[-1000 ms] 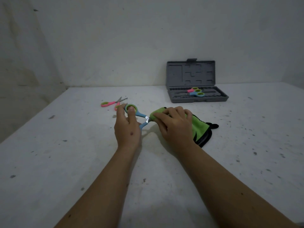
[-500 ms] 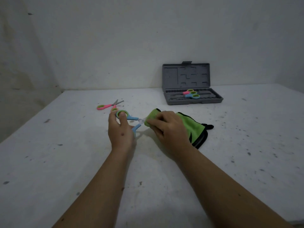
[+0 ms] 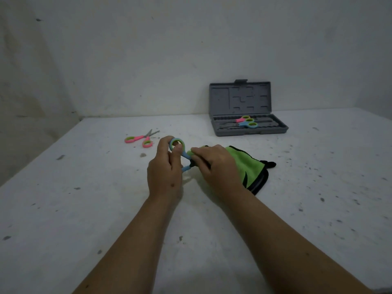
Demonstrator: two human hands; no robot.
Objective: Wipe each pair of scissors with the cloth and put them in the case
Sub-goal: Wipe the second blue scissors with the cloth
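Mid-wipe on the blue scissors (image 3: 177, 148) right now: my left hand (image 3: 164, 172) pinches the handle loops while my right hand (image 3: 214, 164) squeezes the green cloth (image 3: 248, 164) around the blades. Two pairs sit in the open case (image 3: 248, 126); the pink scissors (image 3: 141, 139) wait on the table (image 3: 84, 209). Next up, I'd guess, is carrying this pair to the case.

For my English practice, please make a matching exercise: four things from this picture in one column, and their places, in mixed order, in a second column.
Things:
1. blue scissors
2. pink scissors
3. green cloth
4. grey case

Places:
A. open, near the wall
B. lying alone on the table
C. under the right hand
D. in the left hand

Pairs: 1-D, 2-B, 3-C, 4-A
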